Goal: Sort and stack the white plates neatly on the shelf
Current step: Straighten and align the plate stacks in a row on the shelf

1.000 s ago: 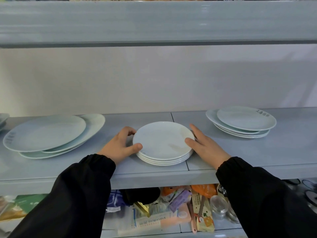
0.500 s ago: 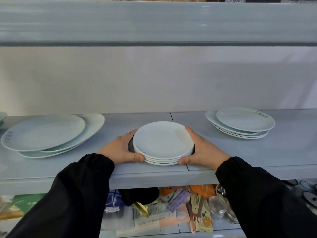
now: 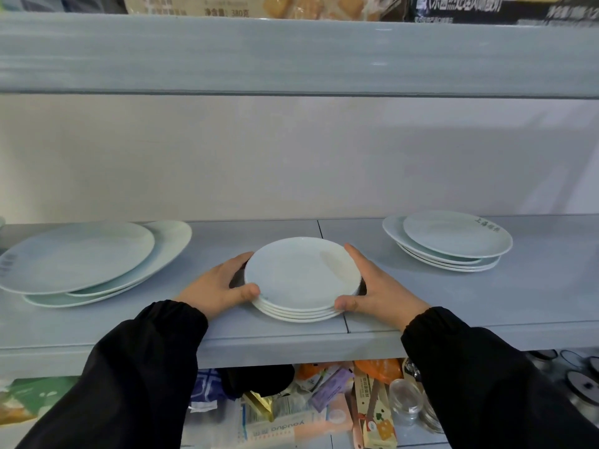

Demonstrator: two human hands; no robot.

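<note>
Stack of small round white ceramic plates (image 3: pixel 303 277) sits in the middle of the pale grey shelf (image 3: pixel 534 306), near its front edge and over the seam between two shelf panels. The rims line up fairly evenly, one above the other.

The left hand (image 3: pixel 215 286) grips the stack's left side, its thumb pressed on the near-left rim and its fingers curled round the far-left edge. The right hand (image 3: pixel 385 290) holds the opposite side the same way, with its thumb at the near-right rim and its fingers lying along the far-right edge. Both arms wear black sleeves (image 3: pixel 139 367).

Well apart to the left lies an untidy pile of large pale plates (image 3: pixel 77 257), the upper one shifted left of those beneath. Well apart to the right is another pile of medium white plates (image 3: pixel 453 241), its top plate bearing dark printed characters and sitting off-centre.

On the shelf below are colourful food packets (image 3: pixel 291 416) and a clear glass jar (image 3: pixel 405 400). The grey upper shelf (image 3: pixel 291 56) carries more packaged goods.
</note>
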